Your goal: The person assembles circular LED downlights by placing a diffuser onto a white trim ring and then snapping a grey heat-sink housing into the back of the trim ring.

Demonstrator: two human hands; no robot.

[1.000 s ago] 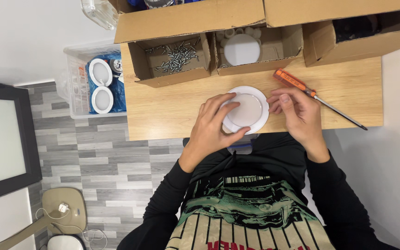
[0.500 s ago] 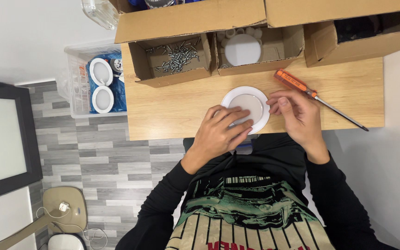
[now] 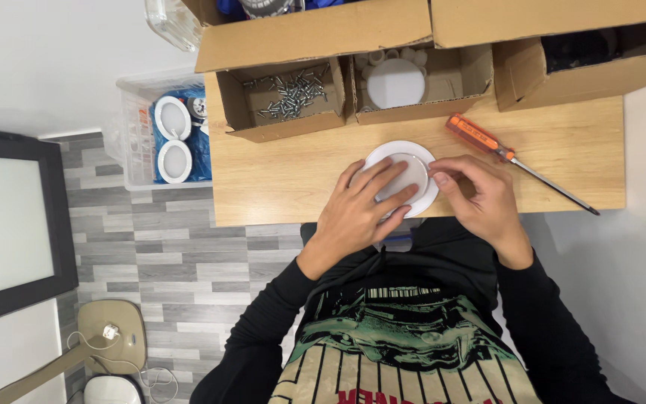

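1. A white round light fitting is seen lying flat on the wooden table, in the middle of the frame near the table's lower edge.
2. The left hand is now spread over the fitting's lower left, fingers laid flat across its face; a second ago these fingers were curled at its left rim, so the disc is now pressed down rather than gripped.
3. The right hand is held at the fitting's right rim, thumb and forefinger pinched against the edge; its place is little changed.
4. The fitting is thus steadied by both hands while its edge is worked.
5. An orange-handled screwdriver is left untouched just right of the hands, pointing to the lower right.
6. Above, a cardboard box of screws and a cardboard box of white discs are set side by side.
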